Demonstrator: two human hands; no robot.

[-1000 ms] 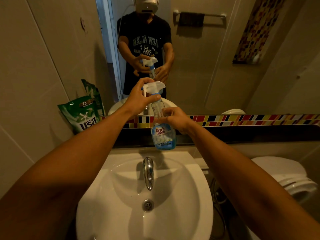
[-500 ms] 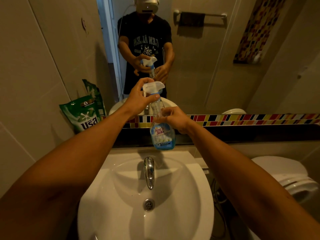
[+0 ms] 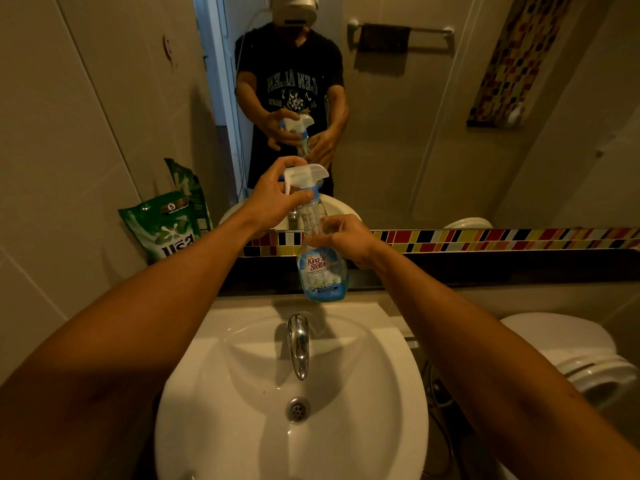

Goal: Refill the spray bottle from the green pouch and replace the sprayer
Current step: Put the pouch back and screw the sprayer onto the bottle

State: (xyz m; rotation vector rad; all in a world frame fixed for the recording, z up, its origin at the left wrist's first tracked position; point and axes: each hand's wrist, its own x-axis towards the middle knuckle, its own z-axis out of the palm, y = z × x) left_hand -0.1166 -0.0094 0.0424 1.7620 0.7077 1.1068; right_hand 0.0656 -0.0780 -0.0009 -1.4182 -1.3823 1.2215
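I hold a clear spray bottle (image 3: 322,271) with a blue label upright above the back of the sink. My right hand (image 3: 346,239) grips its neck and shoulder. The white sprayer (image 3: 304,176) with its blue collar sits on top of the bottle, and my left hand (image 3: 273,199) is wrapped around it at the collar. The green pouch (image 3: 166,226) stands on the ledge at the left, leaning against the wall, apart from both hands.
A white sink (image 3: 242,393) with a chrome tap (image 3: 298,344) lies below the bottle. A mirror (image 3: 415,133) above the coloured tile strip (image 3: 485,237) shows my reflection. A toilet (image 3: 571,358) stands at the right.
My hands and the bottle have stayed nearly in place over the sink. The left hand has shifted slightly around the sprayer collar.
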